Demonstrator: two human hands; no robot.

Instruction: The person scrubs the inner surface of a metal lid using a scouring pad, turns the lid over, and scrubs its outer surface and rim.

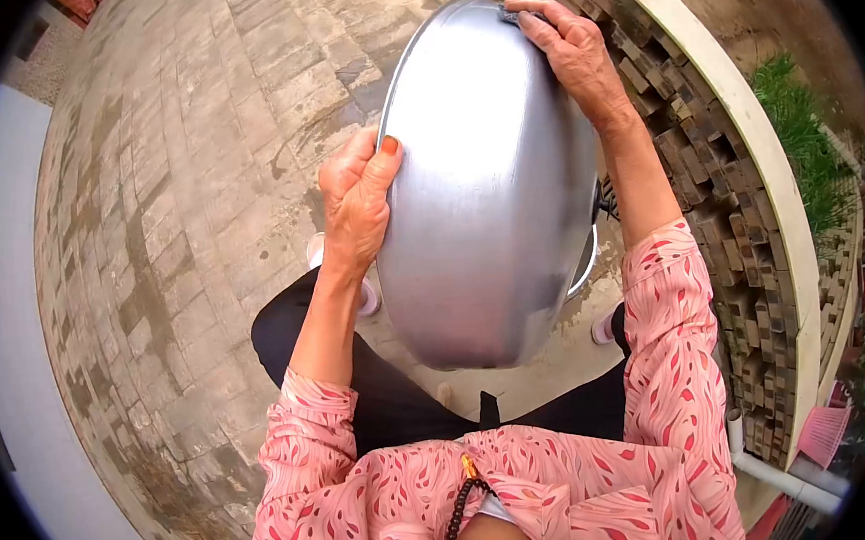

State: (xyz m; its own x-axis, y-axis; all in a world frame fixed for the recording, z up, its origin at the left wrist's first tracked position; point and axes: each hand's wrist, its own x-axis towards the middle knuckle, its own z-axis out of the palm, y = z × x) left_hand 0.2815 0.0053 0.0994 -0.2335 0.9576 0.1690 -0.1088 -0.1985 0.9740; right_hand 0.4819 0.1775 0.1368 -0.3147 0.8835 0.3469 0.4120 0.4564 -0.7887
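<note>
A large silver metal basin [488, 196] is tilted up on its side in front of my body, its smooth outer surface showing. My left hand [359, 190] grips its left rim, thumb on the outside and fingers curled behind the edge. At the top right of the basin, my right hand [570, 55] presses a small dark grey scrubbing pad [509, 14] against the metal near the rim. That pad is partly covered by the fingers. The inside of the basin is hidden from view.
Paving bricks [196, 186] cover the ground. To the right runs a low brick wall [711, 160] with a pale top edge, green plants [794, 134] beyond it. A white-rimmed container [585, 274] is partly hidden behind the basin. A pink basket [823, 433] and white pipe [789, 484] are at lower right.
</note>
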